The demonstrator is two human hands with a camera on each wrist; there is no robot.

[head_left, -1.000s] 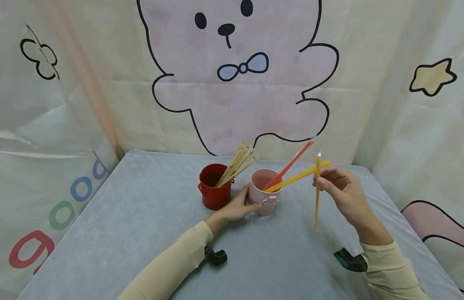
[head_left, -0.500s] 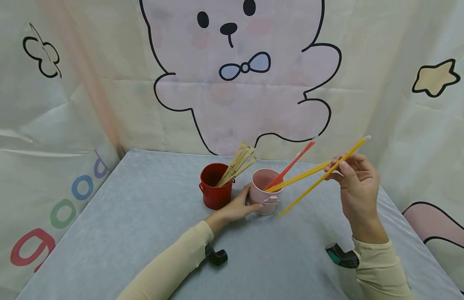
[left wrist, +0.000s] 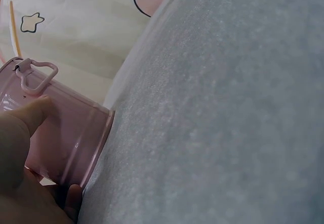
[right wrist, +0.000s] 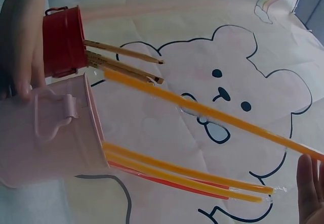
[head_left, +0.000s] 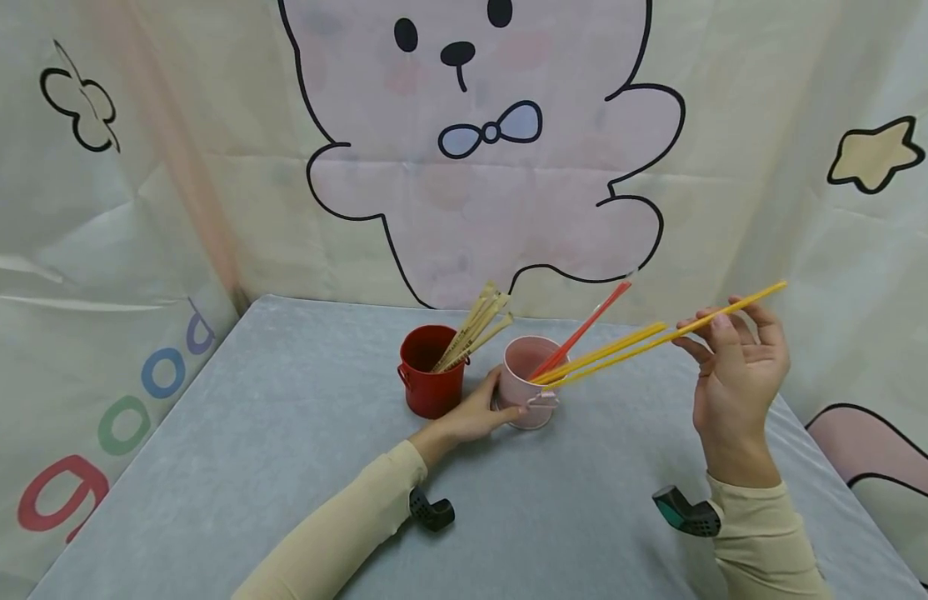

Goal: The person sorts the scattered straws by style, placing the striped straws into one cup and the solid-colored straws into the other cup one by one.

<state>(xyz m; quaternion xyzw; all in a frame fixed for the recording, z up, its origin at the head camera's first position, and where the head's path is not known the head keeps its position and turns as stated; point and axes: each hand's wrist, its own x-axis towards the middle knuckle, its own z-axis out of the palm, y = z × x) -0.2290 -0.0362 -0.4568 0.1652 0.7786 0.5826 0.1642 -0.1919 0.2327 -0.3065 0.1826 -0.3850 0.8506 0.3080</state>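
My left hand [head_left: 467, 417] grips a small pink metal bucket [head_left: 518, 397], its thumb and fingers round the side; the handle shows in the left wrist view. Leaning out of that bucket are yellow straws [head_left: 612, 347] and red-orange straws [head_left: 587, 326], which have clear wrapping at their tips. A single yellow straw [right wrist: 217, 114] is pinched between the thumb and fingers of my right hand [head_left: 743, 375]. This straw slants down to the left, and its lower end is at the pink bucket's rim; whether it is inside cannot be told.
Left of the pink bucket stands a red bucket [head_left: 432, 395] with several tan printed sticks [head_left: 475, 329] in it. Both are on a table with a grey-blue cloth [head_left: 284, 400]. A curtain with a bear print [head_left: 554, 217] hangs close behind.
The held straw has turned from upright to a slant, and its lower end has come to the pink bucket's rim. My right hand has moved right. The left hand stays put.
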